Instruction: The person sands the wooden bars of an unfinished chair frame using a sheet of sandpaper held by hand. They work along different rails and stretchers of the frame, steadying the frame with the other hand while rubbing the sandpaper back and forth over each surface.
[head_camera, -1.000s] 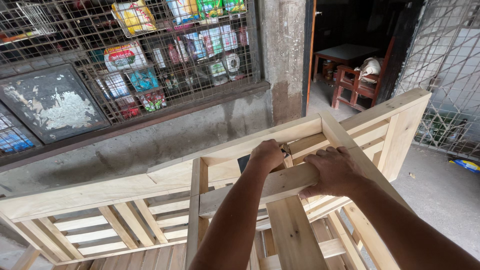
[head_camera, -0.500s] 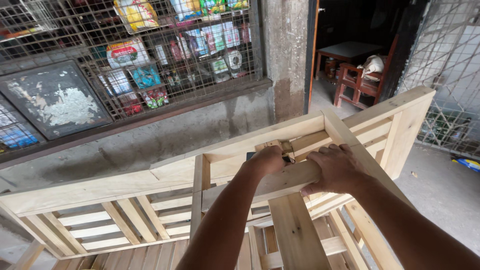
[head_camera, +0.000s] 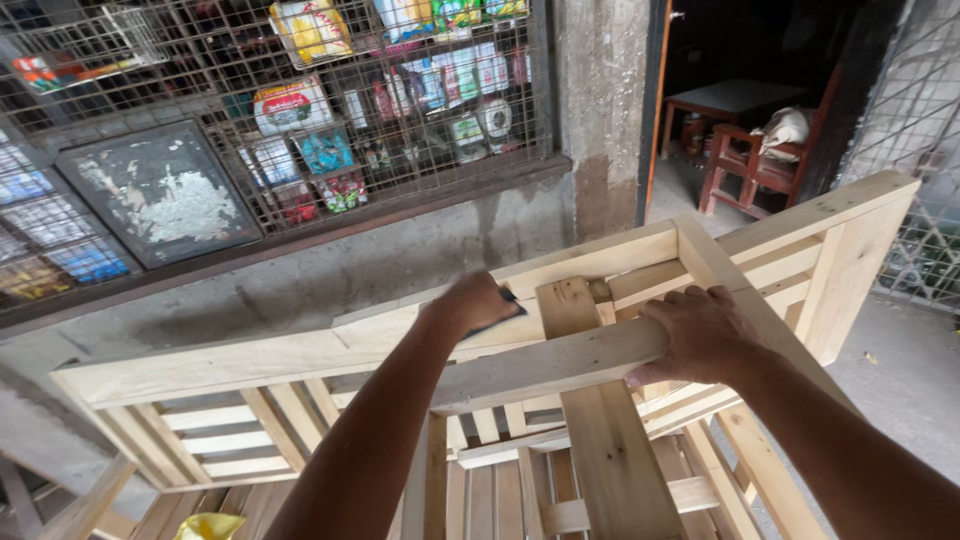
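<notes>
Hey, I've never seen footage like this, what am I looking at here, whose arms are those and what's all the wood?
This is one picture from a camera worn on a person's head, looking down at their own two bare hands. The left hand grips a small dark object, too hidden to identify, against a pale wooden frame. The right hand presses down on a loose wooden bar lying across that frame. A wider plank runs under the bar towards the camera. Behind stands a concrete wall with a wire-mesh window full of colourful packets, and a doorway showing a red-brown wooden chair.
</notes>
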